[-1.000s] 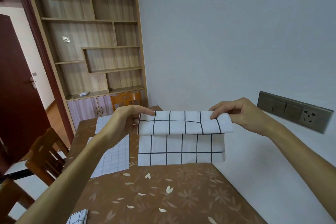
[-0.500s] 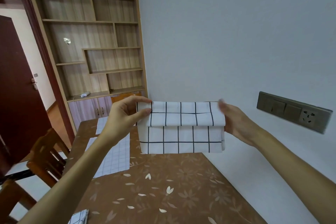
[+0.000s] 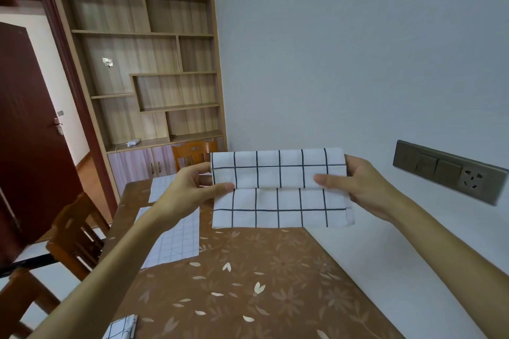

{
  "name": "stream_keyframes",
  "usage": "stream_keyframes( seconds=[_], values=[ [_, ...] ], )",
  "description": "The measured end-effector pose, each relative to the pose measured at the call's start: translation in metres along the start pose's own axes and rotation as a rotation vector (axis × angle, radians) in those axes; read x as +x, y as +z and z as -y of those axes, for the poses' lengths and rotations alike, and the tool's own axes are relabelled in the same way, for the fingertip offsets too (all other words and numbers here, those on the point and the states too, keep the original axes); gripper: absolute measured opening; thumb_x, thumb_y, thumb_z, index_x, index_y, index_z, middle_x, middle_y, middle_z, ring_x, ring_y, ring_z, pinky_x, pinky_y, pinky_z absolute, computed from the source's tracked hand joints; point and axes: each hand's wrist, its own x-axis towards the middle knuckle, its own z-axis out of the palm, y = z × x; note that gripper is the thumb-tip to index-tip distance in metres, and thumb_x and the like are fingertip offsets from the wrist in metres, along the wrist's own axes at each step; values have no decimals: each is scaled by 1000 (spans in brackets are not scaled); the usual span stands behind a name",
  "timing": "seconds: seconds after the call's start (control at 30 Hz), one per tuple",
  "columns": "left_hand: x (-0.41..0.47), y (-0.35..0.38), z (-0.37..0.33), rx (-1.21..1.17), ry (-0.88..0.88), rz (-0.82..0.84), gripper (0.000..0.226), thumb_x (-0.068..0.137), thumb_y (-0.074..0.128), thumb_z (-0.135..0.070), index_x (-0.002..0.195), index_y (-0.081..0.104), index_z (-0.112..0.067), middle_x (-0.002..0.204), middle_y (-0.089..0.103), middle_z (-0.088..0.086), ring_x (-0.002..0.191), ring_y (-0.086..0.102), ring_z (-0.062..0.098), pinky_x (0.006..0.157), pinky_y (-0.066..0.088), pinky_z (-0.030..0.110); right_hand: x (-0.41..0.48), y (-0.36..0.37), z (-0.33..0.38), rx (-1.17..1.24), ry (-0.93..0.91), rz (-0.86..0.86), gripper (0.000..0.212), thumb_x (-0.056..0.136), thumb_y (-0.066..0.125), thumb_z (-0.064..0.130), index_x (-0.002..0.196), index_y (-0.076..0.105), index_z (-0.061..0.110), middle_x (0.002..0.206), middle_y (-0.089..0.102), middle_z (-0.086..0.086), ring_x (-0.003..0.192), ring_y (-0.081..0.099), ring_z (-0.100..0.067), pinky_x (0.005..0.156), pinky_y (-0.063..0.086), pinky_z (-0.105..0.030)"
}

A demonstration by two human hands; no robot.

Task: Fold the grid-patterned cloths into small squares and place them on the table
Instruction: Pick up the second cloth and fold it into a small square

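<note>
A white cloth with a dark grid (image 3: 279, 190) hangs in the air above the brown flower-patterned table (image 3: 248, 283), folded into a wide band with an upper flap over a lower layer. My left hand (image 3: 190, 192) pinches its left end, thumb on the front at the flap's edge. My right hand (image 3: 358, 187) pinches the right end the same way. A fine-grid white cloth (image 3: 176, 239) lies flat on the table's left side, another (image 3: 162, 187) beyond it. A folded dark-grid cloth (image 3: 121, 327) shows at the near edge.
Wooden chairs stand at the table's left (image 3: 77, 231) and far end (image 3: 192, 153). A wall with a switch and socket panel (image 3: 449, 170) runs along the table's right side. A wooden shelf unit (image 3: 143, 63) and a dark red door (image 3: 27, 132) are behind.
The upper flap has come down over the front of the cloth. Both hands have shifted from the top edge to the ends, with thumbs now on the front.
</note>
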Motion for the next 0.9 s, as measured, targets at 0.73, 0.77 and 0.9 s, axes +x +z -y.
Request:
stream_keyframes(
  seconds=[0.73, 0.77, 0.9],
  values=[
    [-2, -18, 7, -255, -84, 103, 51, 101, 34, -3, 76, 79, -8, 117, 72, 18, 101, 70, 32, 74, 62, 30, -5, -15, 5, -75, -14, 92, 46, 93, 38, -4, 78, 79, 9, 88, 75, 0, 82, 65, -13, 72, 51, -16],
    [-2, -18, 8, -265, -96, 108, 46, 96, 37, -13, 76, 79, -7, 117, 72, 19, 101, 68, 34, 77, 60, 31, -5, -15, 6, 7, -18, 103, 43, 93, 40, 0, 80, 80, 8, 94, 75, -6, 91, 67, -16, 79, 54, -21],
    [-4, -12, 7, 22, -22, 47, 36, 72, 69, -49, 93, 75, -20, 101, 74, 9, 95, 65, 34, 79, 55, 39, -6, -8, 8, -131, -110, 50, 16, 94, 64, 12, 91, 79, 13, 90, 73, 4, 80, 61, -9, 70, 44, -22]
  ],
)
